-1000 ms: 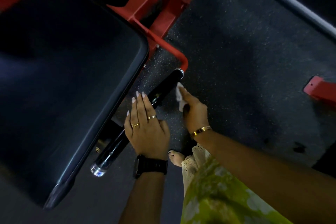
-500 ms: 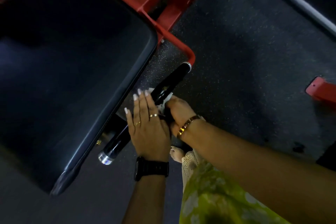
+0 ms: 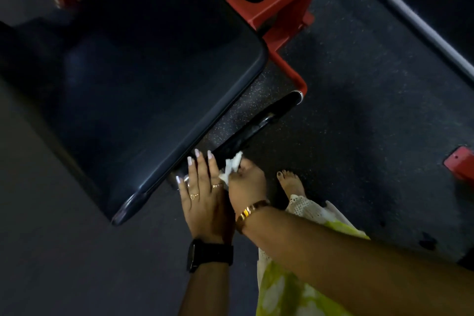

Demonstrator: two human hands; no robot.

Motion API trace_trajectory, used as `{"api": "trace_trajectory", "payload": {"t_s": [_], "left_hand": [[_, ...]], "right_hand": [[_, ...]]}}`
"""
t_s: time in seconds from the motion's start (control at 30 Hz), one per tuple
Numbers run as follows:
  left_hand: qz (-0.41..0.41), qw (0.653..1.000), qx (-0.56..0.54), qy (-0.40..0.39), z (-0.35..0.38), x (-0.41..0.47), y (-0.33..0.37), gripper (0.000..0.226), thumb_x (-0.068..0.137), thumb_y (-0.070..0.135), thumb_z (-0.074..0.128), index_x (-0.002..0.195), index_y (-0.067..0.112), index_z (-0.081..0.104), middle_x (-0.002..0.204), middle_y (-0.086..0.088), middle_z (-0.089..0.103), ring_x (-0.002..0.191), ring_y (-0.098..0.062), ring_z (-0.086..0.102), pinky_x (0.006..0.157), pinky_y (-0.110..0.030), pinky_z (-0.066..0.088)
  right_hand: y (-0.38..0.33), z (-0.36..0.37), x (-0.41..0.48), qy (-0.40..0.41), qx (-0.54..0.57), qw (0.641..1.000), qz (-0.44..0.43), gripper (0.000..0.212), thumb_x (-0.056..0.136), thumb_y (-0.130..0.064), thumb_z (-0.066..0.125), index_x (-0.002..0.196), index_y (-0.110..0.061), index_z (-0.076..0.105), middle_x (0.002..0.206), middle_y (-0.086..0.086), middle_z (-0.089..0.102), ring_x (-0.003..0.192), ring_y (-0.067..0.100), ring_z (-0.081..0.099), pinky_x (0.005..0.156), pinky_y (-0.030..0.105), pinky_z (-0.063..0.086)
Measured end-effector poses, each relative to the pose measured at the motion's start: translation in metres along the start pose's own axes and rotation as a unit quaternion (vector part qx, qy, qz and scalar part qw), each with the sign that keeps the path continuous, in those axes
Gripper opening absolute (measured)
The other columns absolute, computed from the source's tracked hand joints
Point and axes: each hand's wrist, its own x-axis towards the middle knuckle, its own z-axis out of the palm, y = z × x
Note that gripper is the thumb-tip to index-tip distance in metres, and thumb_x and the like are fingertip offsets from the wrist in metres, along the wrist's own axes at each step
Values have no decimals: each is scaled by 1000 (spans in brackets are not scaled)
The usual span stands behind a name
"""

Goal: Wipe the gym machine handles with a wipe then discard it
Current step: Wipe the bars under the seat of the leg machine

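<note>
A black cylindrical handle (image 3: 259,126) runs diagonally beside the dark padded seat (image 3: 133,79) of a red-framed gym machine. My right hand (image 3: 247,185) grips a crumpled white wipe (image 3: 232,168) against the near part of the handle. My left hand (image 3: 202,197), with straight fingers, rests flat over the handle's near end and hides it. A black watch sits on my left wrist and a gold bracelet on my right.
The red frame (image 3: 289,25) bends round to the handle's far end. Dark speckled rubber floor (image 3: 359,110) lies to the right, with a red bracket (image 3: 461,164) at the right edge and a grey bar (image 3: 410,18) at the top right. My bare foot (image 3: 292,185) stands near the handle.
My right hand slid the wipe down the handle from its far end toward the near end, close to my left hand. The left hand stayed on the handle.
</note>
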Motion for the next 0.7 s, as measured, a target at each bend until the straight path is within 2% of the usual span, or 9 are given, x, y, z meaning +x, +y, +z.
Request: {"api": "trace_trajectory", "payload": {"t_s": [0.1, 0.17, 0.23, 0.33, 0.4, 0.5, 0.53, 0.6, 0.7], "left_hand": [[-31, 999, -27, 17, -2, -11, -10, 57, 97, 33, 32, 143, 1, 26, 150, -19, 29, 139, -28, 22, 116, -41, 4], [-50, 997, -48, 20, 0, -18, -14, 57, 97, 27, 38, 145, 0, 24, 152, -18, 24, 142, -27, 17, 117, -40, 4], [-63, 996, -59, 16, 0, -23, -15, 61, 91, 18, 43, 146, 1, 22, 154, -15, 19, 144, -24, 13, 117, -40, 7], [-68, 995, -73, 5, -1, -32, -17, 64, 85, 12, 34, 147, 1, 18, 154, -17, 20, 144, -25, 15, 117, -41, 8], [-71, 994, -85, -7, 2, -35, -20, 70, 81, 12, 32, 148, 1, 11, 155, -16, 17, 144, -25, 12, 118, -42, 8], [-73, 976, -203, -16, 1, -38, -18, 76, 81, 9, 37, 149, 4, 2, 157, -11, 4, 146, -10, -1, 118, -32, 10], [-84, 953, -291, -20, -2, -37, -16, 77, 81, 6, 39, 148, 6, 0, 157, -8, 1, 144, -1, -3, 117, -24, 11], [-143, 855, -498, -16, -15, -34, -11, 74, 82, 3, 38, 148, 15, 5, 157, -3, 8, 143, 2, 8, 117, -21, 16], [-356, 589, -725, 25, -34, -19, -7, 59, 94, 2, 31, 148, 23, 19, 151, -4, 32, 137, -15, 35, 114, -35, 29]], "right_hand": [[21, 0, -25, 24, -104, 951, -290, 50, 92, -1, 38, 140, -16, 41, 136, 7, 52, 126, 12, 46, 99, 6, 27], [42, 5, -12, 13, -178, 866, -468, 42, 98, -12, 31, 139, -13, 40, 141, 7, 46, 136, 5, 30, 114, 32, 21], [64, 3, 16, 23, -308, 758, -574, 36, 103, -23, 25, 135, -18, 41, 140, 5, 48, 137, 7, 29, 108, 53, 25], [75, -14, 48, 12, -387, 647, -657, 37, 97, -15, 41, 133, -22, 45, 139, 0, 50, 133, 13, 37, 108, 62, 20], [67, -20, 59, 20, -371, 630, -682, 42, 90, -8, 52, 129, -22, 53, 135, 0, 53, 130, 13, 42, 110, 60, 12], [49, -2, 55, 73, -332, 659, -670, 32, 87, -5, 52, 112, -16, 68, 119, 1, 66, 120, 15, 54, 110, 56, 15], [44, 7, 50, 79, -326, 676, -656, 30, 84, -6, 52, 105, -14, 71, 112, 1, 69, 115, 16, 58, 110, 55, 16], [39, 22, 37, 68, -314, 706, -632, 27, 80, -8, 51, 93, -13, 73, 97, 1, 72, 101, 18, 65, 110, 52, 19], [21, 33, 21, 41, -352, 725, -591, 25, 75, -11, 49, 83, -15, 72, 77, 3, 70, 77, 22, 67, 109, 53, 23]]}}
